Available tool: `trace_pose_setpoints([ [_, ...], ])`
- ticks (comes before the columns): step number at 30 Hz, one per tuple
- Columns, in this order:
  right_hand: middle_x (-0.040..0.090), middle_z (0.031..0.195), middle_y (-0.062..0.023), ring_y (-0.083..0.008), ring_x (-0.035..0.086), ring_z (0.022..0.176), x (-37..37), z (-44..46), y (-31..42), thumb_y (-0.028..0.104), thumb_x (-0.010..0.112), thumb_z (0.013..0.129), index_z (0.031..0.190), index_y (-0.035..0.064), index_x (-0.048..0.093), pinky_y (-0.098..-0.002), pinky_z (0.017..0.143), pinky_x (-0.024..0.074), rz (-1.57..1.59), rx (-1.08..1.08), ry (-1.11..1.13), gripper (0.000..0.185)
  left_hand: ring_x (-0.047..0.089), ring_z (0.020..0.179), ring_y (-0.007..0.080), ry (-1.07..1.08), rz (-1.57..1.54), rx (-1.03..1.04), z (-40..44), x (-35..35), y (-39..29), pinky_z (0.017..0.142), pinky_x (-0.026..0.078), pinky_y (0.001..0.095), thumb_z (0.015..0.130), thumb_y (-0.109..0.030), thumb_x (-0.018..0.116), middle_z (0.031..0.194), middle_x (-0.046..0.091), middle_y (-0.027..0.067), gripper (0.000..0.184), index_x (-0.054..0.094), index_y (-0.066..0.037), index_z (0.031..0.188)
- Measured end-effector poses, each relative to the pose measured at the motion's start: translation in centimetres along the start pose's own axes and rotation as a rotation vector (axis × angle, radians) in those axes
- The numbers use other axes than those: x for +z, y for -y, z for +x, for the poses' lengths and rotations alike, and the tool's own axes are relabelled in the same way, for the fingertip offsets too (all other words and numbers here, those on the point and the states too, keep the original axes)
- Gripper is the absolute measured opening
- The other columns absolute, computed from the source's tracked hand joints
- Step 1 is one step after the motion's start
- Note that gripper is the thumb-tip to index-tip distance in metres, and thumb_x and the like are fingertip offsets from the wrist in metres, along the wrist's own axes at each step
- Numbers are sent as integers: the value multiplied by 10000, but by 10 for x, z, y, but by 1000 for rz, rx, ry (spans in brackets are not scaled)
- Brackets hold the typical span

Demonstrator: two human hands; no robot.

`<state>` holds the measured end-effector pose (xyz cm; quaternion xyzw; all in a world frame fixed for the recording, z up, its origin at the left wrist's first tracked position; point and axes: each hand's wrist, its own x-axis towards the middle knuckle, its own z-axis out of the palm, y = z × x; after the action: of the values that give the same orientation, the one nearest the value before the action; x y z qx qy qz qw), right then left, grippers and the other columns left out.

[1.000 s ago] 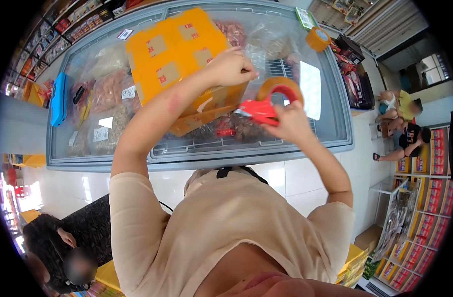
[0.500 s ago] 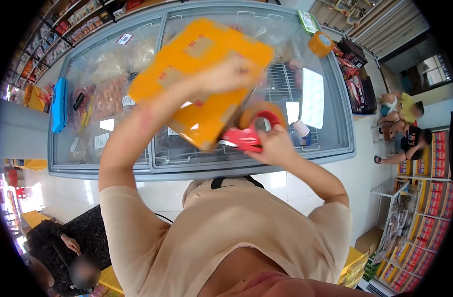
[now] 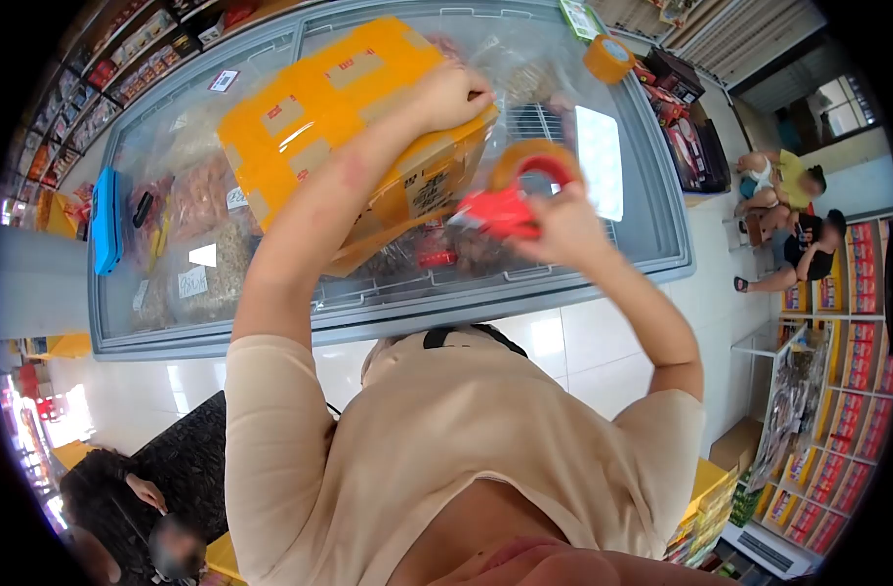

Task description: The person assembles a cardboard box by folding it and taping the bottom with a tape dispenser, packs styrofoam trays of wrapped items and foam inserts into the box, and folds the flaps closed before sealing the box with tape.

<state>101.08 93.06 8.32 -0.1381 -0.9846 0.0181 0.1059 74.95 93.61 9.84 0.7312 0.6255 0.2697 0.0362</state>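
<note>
A cardboard box (image 3: 319, 93) wrapped in orange-yellow tape rests tilted on the glass-topped chest freezer. My left hand (image 3: 454, 98) is closed at the box's upper right edge, fingers curled against it; my left forearm crosses the box and hides part of it. To the right of the box, my right hand (image 3: 568, 230) grips a red tape dispenser (image 3: 500, 210) loaded with a roll of orange-brown tape (image 3: 529, 156). A strip of tape appears to run along the box's lower side towards the dispenser.
Bags of frozen food lie under the freezer's glass (image 3: 207, 195). On top are a blue case (image 3: 106, 223), a second tape roll (image 3: 608, 59) and a white tray-like panel (image 3: 599, 161). People sit at right; another person is at lower left.
The box has turned and shifted left, so its printed side now shows. My left hand has moved slightly up and left on it. My right hand has raised the dispenser slightly.
</note>
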Motion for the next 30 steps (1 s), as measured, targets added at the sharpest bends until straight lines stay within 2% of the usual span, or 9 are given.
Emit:
trace_pose_setpoints([
  [5,587,589,-118,-305,558,621,-12,-11,-86,516,637,632,797,44,602,-379,680,431,-193,383,-5,502,547,804,281,5,-132,220,-16,9,-37,851,383,385,768,-217,528,739,598,102,190,630,-57,759],
  [10,602,620,-117,-316,569,640,34,26,-75,538,636,618,876,34,603,-380,685,437,-58,332,-168,567,520,928,266,116,-241,81,-22,6,-48,923,342,381,785,-181,558,981,576,102,159,636,-51,834],
  [15,591,585,-129,-292,564,555,61,38,-80,515,629,625,775,36,603,-320,669,414,-70,331,-307,502,432,1090,309,-108,18,305,-17,16,-37,917,351,388,786,-192,562,1249,432,131,198,622,-82,940],
  [17,602,617,-149,-290,589,594,64,56,-86,506,621,646,796,17,606,-326,673,411,-162,627,-279,511,442,1075,313,-131,25,238,-27,16,-52,908,361,388,783,-190,563,1235,440,138,231,596,-91,990],
  [20,613,727,-202,-274,612,670,57,46,-113,512,616,669,865,-25,603,-351,667,442,211,750,-268,572,467,1022,318,-211,64,183,-54,-11,-90,861,394,389,773,-173,564,1166,480,138,314,522,-81,1070],
  [24,619,775,-96,-133,578,658,53,-24,-116,396,663,701,913,-34,595,-250,597,454,1047,802,-163,485,568,691,232,26,-289,428,-162,-44,-115,628,462,337,727,-123,598,757,586,58,91,591,-81,807],
  [26,615,763,-86,-138,572,654,37,-54,-96,367,689,680,890,-27,595,-248,589,450,1059,798,19,456,567,618,229,104,-350,235,-221,-27,-92,602,466,319,748,-160,612,658,588,52,86,619,-81,716],
  [28,616,748,-108,-174,584,648,30,-71,-77,375,703,656,866,-18,598,-272,594,454,1044,789,121,457,589,637,212,27,-354,-288,-278,-2,-62,609,466,304,775,-173,585,695,612,70,131,626,-71,702],
  [30,596,735,-168,-281,583,673,33,-75,-64,397,722,597,811,2,596,-333,620,455,562,494,342,467,603,669,184,-193,-514,-721,-306,9,-49,634,461,288,842,-218,519,717,633,88,267,628,-30,688],
])
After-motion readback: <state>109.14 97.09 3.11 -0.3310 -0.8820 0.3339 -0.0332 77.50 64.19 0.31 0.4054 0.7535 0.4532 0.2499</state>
